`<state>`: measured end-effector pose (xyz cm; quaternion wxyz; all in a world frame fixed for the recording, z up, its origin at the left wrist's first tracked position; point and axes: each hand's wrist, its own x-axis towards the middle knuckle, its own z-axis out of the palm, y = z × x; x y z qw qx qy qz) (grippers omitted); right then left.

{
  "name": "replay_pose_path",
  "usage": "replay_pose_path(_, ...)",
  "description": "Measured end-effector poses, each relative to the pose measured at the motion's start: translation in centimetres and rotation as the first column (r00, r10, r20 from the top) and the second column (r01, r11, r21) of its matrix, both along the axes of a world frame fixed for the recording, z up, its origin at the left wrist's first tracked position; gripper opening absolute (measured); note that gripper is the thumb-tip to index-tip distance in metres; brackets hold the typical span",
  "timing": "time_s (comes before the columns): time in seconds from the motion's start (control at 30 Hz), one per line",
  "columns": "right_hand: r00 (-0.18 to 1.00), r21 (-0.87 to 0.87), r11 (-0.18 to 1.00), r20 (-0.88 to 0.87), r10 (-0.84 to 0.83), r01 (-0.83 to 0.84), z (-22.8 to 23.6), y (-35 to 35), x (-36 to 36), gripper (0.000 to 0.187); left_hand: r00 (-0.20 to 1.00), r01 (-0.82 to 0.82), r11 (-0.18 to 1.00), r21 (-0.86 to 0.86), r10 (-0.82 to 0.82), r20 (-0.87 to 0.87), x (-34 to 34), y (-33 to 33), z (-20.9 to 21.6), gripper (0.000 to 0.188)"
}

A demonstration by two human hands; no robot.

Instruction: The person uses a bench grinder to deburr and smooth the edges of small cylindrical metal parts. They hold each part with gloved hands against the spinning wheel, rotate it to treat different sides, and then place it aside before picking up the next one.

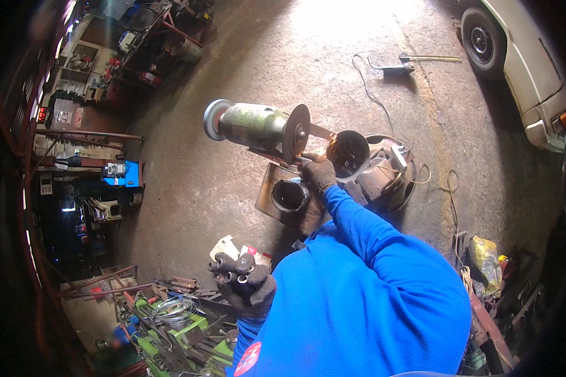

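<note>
My right hand (317, 173), in a dark glove with a blue sleeve, presses a small metal piece against the right wheel (295, 132) of a bench grinder (251, 125). Bright sparks (316, 152) show at the contact point. The piece itself is mostly hidden by the glove. My left hand (248, 286), also gloved, is held low and to the left, closed around several short dark metal tubes (229, 267). The grinder's other wheel (217, 119) turns free at the far left end.
A short pipe section (289, 195) stands on a rusty metal plate (267, 188) under the grinder. A round dark tub (390, 182) holds parts. A power tool with cable (396, 69) lies on the concrete. A car (522, 63) is right; a green machine (182, 330) lower left.
</note>
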<state>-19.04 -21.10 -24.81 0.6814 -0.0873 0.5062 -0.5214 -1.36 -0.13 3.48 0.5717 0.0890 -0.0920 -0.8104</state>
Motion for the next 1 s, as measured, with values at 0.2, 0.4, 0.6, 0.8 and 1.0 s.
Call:
replay_pose_path(0.2,0.997,0.021,0.999,0.066,-0.036,0.034,-0.8,-0.4,0.1,0.033,1.000,0.015,1.000,-0.013,-0.015,-0.001,-0.2,-0.2,-0.1,0.030)
replay_pose_path(0.4,0.995,0.028,0.998,-0.082,0.065,-0.063,1.2,-0.2,-1.0,0.031,0.999,0.039,0.999,-0.007,-0.039,0.001,0.5,-0.1,-0.8,0.028)
replay_pose_path(0.6,0.997,-0.042,0.999,-0.073,0.031,-0.034,0.0,-0.3,-0.6,0.029,1.000,0.022,1.000,-0.005,-0.022,0.009,-0.1,-0.4,-0.6,0.029)
replay_pose_path(0.8,0.997,-0.054,0.998,-0.079,0.013,-0.017,-0.7,-0.3,-0.5,0.028,0.999,0.034,0.999,-0.011,-0.034,0.004,-0.1,-0.5,-0.6,0.029)
replay_pose_path(1.0,0.985,-0.067,0.995,-0.161,0.062,-0.073,0.8,-0.2,-0.9,0.030,0.999,0.034,0.999,-0.012,-0.034,0.015,0.1,-0.5,-0.8,0.029)
